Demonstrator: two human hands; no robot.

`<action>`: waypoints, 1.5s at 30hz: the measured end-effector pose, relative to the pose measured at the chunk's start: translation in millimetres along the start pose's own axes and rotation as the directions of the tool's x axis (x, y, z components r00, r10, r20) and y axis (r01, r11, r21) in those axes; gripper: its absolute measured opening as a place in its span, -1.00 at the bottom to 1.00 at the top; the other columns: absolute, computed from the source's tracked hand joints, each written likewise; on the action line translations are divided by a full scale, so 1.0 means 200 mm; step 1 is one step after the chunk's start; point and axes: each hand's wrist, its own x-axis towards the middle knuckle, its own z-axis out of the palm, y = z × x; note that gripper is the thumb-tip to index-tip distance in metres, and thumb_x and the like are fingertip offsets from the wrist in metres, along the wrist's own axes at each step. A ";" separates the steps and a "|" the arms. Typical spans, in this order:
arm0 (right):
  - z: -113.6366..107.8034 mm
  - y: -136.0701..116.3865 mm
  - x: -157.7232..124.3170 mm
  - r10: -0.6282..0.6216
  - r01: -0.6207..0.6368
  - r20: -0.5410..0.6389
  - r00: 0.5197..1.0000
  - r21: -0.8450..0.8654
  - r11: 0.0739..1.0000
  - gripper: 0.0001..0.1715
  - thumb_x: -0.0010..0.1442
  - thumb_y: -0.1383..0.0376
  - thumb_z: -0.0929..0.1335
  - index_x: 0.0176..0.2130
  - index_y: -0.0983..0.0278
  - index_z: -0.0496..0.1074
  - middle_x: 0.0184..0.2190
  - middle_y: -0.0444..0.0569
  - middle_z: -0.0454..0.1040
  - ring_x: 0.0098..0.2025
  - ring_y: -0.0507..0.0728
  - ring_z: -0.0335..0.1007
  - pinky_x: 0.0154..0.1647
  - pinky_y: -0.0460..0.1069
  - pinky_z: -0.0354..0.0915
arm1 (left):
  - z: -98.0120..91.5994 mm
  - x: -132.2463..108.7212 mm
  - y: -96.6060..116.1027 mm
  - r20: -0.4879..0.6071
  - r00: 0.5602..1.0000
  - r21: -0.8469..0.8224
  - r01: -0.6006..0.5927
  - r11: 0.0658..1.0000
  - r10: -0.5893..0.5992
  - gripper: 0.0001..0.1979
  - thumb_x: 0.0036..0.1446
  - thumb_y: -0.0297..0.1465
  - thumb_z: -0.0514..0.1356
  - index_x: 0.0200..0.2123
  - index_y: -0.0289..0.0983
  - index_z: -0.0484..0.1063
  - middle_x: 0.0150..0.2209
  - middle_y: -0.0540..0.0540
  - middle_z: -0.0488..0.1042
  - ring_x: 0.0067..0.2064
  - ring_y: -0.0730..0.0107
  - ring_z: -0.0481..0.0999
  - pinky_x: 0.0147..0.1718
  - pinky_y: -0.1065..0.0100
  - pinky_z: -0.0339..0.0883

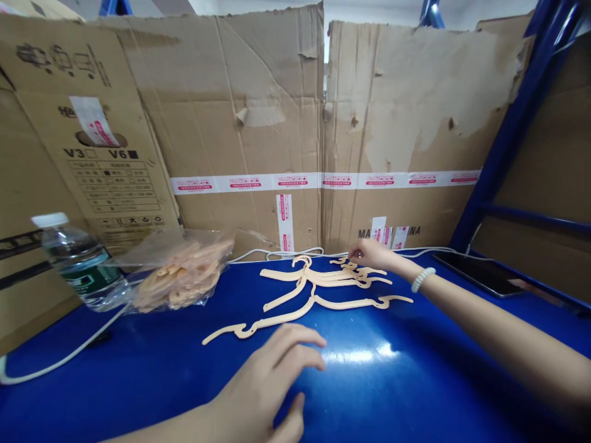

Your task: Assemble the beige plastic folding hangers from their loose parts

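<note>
My left hand [277, 375] hovers over the front of the blue table with its fingers apart and nothing in them. Just beyond it lies a beige folding clothes hanger [281, 319], its arms spread and a curved end piece at each side. Behind that are loose beige hanger arms [330, 280] and hooks [302, 263], partly overlapping. My right hand [364, 251] reaches to the back, its fingers pinched down at a group of small beige hanger pieces [353, 267]. Whatever its fingertips hold is too small to make out. A beaded bracelet [423, 279] circles the right wrist.
A clear plastic bag [184, 271] of beige pieces lies left, beside a water bottle [83, 264]. A dark phone-like device [478, 274] rests at the back right. Cardboard [249, 135] walls the rear; a white cable [60, 362] crosses the left. A blue metal post [496, 129] stands right.
</note>
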 end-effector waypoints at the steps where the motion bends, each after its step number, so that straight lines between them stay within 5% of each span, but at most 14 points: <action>1: 0.01 0.00 0.03 0.014 -0.012 0.057 0.998 -0.025 1.000 -0.84 0.30 0.27 0.37 -0.18 0.34 0.47 -0.22 -0.04 0.51 -0.24 0.11 0.47 -0.19 0.05 0.42 | 0.02 0.02 -0.04 0.045 0.998 0.007 -0.043 0.999 0.043 -0.59 0.03 -0.64 0.14 -0.05 -0.18 0.35 0.03 -0.15 0.40 0.01 0.18 0.41 0.00 0.23 0.33; 3: 0.03 -0.02 0.07 0.044 -0.034 0.148 0.988 -0.073 0.997 -0.77 0.32 0.21 0.36 -0.09 0.31 0.44 -0.13 -0.02 0.47 -0.19 0.13 0.46 -0.17 0.07 0.43 | 0.07 0.04 -0.11 0.110 0.987 0.010 -0.117 0.993 0.116 -0.53 -0.08 -0.68 0.10 -0.08 -0.19 0.31 -0.02 -0.17 0.41 -0.03 0.18 0.42 -0.05 0.29 0.34; 8: 0.08 -0.03 0.13 0.096 -0.061 0.252 0.963 -0.143 0.988 -0.72 0.32 0.22 0.36 -0.02 0.30 0.41 -0.05 0.02 0.44 -0.12 0.17 0.44 -0.13 0.09 0.42 | 0.15 0.01 -0.22 0.053 0.988 -0.033 -0.145 0.989 0.146 -0.59 -0.07 -0.65 0.07 -0.13 -0.19 0.29 -0.09 -0.17 0.42 -0.09 0.20 0.43 -0.10 0.29 0.35; 16: 0.11 0.00 0.15 0.097 -0.061 0.233 0.968 -0.157 0.986 -0.70 0.32 0.22 0.36 0.00 0.31 0.39 -0.03 0.04 0.42 -0.09 0.18 0.43 -0.10 0.12 0.41 | 0.13 0.01 -0.20 0.068 0.988 -0.080 -0.136 0.987 0.142 -0.63 -0.04 -0.65 0.08 -0.15 -0.20 0.33 -0.11 -0.19 0.44 -0.10 0.19 0.43 -0.11 0.27 0.35; 24: 0.09 -0.03 0.14 0.044 -0.032 0.117 0.992 -0.103 0.994 -0.77 0.31 0.24 0.37 -0.07 0.32 0.43 -0.12 0.01 0.47 -0.15 0.14 0.46 -0.13 0.10 0.42 | 0.09 0.02 -0.13 0.052 0.999 -0.158 -0.005 0.987 0.013 -0.67 0.00 -0.71 0.06 -0.21 -0.27 0.40 -0.16 -0.17 0.47 -0.10 0.26 0.45 -0.08 0.29 0.33; 28: -0.01 -0.06 0.09 -0.005 0.005 -0.014 1.000 -0.006 1.000 -0.83 0.14 0.47 0.41 -0.20 0.34 0.52 -0.36 -0.02 0.55 -0.29 0.14 0.50 -0.21 -0.01 0.39 | 0.09 0.01 -0.13 0.012 0.994 -0.226 0.106 0.968 -0.106 -0.69 0.03 -0.67 0.07 -0.20 -0.26 0.41 -0.18 -0.13 0.49 -0.12 0.27 0.45 -0.08 0.27 0.33; 33: -0.13 -0.16 -0.08 -0.038 0.079 -0.215 0.976 0.183 0.980 -0.85 0.20 0.39 0.32 -0.25 0.32 0.51 -0.46 -0.03 0.55 -0.39 0.11 0.51 -0.35 -0.07 0.40 | 0.08 0.02 -0.14 0.129 0.945 -0.422 0.326 0.846 -0.299 -0.66 0.08 -0.60 0.12 -0.06 -0.24 0.40 -0.08 -0.13 0.45 -0.07 0.26 0.43 -0.06 0.22 0.34; 35: -0.14 -0.24 -0.18 -0.034 0.173 -0.311 0.950 0.431 0.885 -0.81 0.24 0.23 0.33 -0.26 0.29 0.48 -0.43 -0.01 0.55 -0.38 0.12 0.51 -0.38 -0.06 0.43 | 0.09 0.03 -0.15 0.173 0.931 -0.579 0.361 0.731 -0.322 -0.72 0.14 -0.52 0.15 -0.06 -0.26 0.40 -0.07 -0.16 0.44 -0.08 0.27 0.44 -0.08 0.22 0.36; 37: -0.12 -0.35 -0.29 -0.004 0.248 -0.332 0.943 0.697 0.672 -0.76 0.15 0.14 0.42 -0.27 0.26 0.47 -0.45 -0.03 0.54 -0.40 0.14 0.52 -0.42 -0.03 0.46 | 0.11 0.05 -0.17 0.183 0.918 -0.702 0.373 0.607 -0.353 -0.73 0.17 -0.41 0.21 -0.03 -0.27 0.38 -0.08 -0.18 0.45 -0.11 0.29 0.46 -0.14 0.23 0.38; 41: 0.02 -0.59 -0.47 0.033 0.247 -0.272 0.962 0.913 0.325 -0.75 0.11 0.17 0.47 -0.25 0.25 0.45 -0.41 -0.04 0.54 -0.39 0.13 0.53 -0.35 0.01 0.50 | 0.13 0.06 -0.18 0.164 0.850 -0.850 0.379 0.365 -0.501 -0.55 0.13 -0.24 0.31 0.04 -0.26 0.35 -0.04 -0.20 0.42 -0.16 0.32 0.49 -0.18 0.27 0.41; 45: 0.18 -0.73 -0.57 -0.058 0.227 -0.219 0.974 0.928 0.294 -0.88 0.17 0.24 0.43 -0.28 0.24 0.46 -0.38 -0.06 0.51 -0.42 0.05 0.46 -0.51 -0.11 0.38 | 0.14 0.06 -0.14 0.102 0.820 -0.885 0.333 0.324 -0.563 -0.63 0.13 -0.22 0.32 -0.07 -0.28 0.40 -0.10 -0.13 0.43 -0.20 0.39 0.49 -0.21 0.32 0.43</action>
